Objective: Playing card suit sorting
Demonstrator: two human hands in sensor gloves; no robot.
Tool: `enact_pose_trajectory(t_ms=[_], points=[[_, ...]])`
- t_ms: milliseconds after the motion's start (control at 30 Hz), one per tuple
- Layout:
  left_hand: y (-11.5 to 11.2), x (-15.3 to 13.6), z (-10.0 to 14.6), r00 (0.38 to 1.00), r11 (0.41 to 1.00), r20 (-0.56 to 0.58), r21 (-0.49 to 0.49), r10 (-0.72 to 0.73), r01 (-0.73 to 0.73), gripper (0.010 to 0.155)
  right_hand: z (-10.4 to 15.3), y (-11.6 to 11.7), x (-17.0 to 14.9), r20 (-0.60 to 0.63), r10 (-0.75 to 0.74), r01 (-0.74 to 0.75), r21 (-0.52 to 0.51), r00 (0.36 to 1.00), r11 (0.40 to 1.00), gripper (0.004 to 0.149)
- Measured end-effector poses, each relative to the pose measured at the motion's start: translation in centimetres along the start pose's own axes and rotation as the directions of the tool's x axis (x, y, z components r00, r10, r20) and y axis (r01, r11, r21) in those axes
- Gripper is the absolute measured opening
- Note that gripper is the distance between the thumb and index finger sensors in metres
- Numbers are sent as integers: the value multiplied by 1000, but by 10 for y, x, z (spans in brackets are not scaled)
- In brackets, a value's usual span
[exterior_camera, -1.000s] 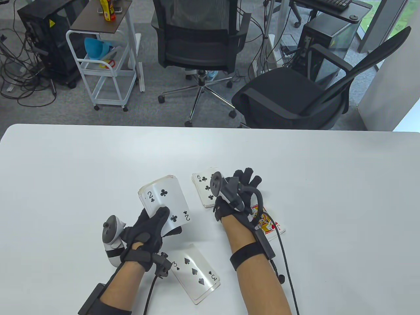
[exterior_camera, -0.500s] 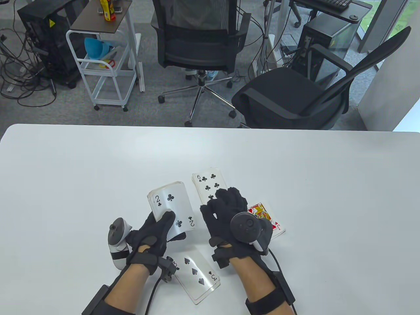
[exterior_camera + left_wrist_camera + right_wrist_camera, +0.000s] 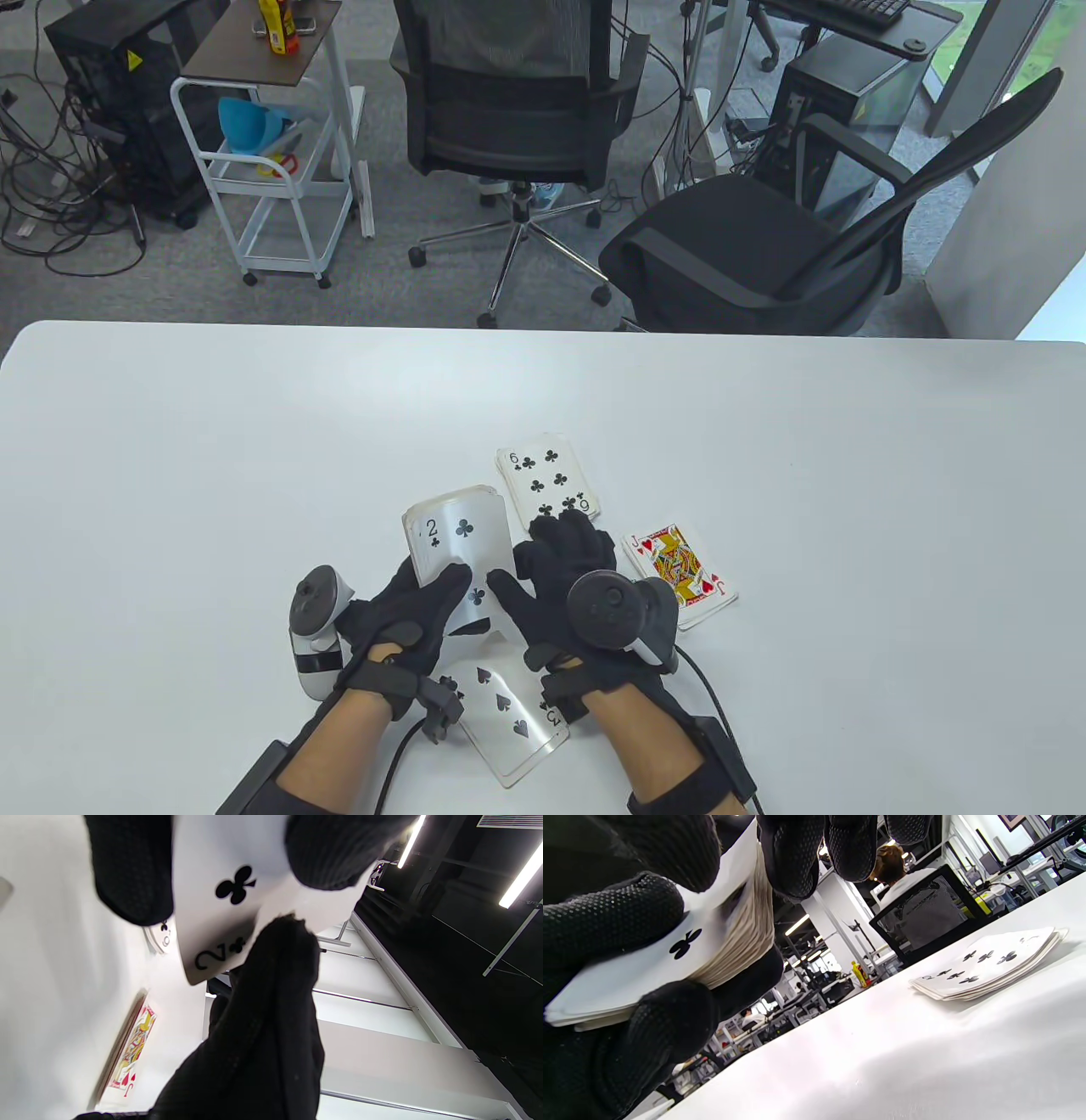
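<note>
My left hand (image 3: 424, 594) holds the face-up deck (image 3: 458, 539) just above the table, thumb on the top card, the 2 of clubs (image 3: 229, 899). My right hand (image 3: 530, 564) is at the deck's right edge and pinches the 2 of clubs, thumb on its face and fingertips (image 3: 793, 853) on the deck's edge (image 3: 742, 938). Three face-up piles lie on the white table (image 3: 212, 441): clubs with a 6 on top (image 3: 547, 480), also in the right wrist view (image 3: 988, 967); hearts with a jack (image 3: 679, 573); spades with a 3 (image 3: 505, 713).
The piles sit close together near the table's front edge, the spades pile partly under my wrists. Two black office chairs (image 3: 517, 110) and a white cart (image 3: 271, 153) stand beyond the far edge.
My right hand has come back left from the clubs pile to the deck's right edge and taken the top card. My left hand has carried the deck slightly right and nearer.
</note>
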State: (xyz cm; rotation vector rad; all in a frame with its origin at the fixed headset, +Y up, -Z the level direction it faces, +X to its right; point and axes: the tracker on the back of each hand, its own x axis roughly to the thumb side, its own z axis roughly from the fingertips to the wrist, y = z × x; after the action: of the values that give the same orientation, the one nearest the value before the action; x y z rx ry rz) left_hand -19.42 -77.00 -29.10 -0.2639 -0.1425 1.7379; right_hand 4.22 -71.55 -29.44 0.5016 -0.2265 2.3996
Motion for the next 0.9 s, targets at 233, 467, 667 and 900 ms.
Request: enact_pose_trajectory(t_ms=[233,467,667,900], points=[[3,0,-1,1000,1000,-4,-8,-5,5,60,-1,6,3,1,6,-6,5,1000,1000,61],[1,-1,-2,1000,1000,-4,-12,18,-18,60,-1,6,-1,1,-11,11,0,1000,1000,62],[-4,-2,-3,1000,999,-10,-32,14,-14,60,0,4,-2,3,-38,38,-47,999,998,60],[-1,6,2,1000,1000,23,-3,3,-3,60,1,10,-3,20,-73,74,-23,997,997,60]])
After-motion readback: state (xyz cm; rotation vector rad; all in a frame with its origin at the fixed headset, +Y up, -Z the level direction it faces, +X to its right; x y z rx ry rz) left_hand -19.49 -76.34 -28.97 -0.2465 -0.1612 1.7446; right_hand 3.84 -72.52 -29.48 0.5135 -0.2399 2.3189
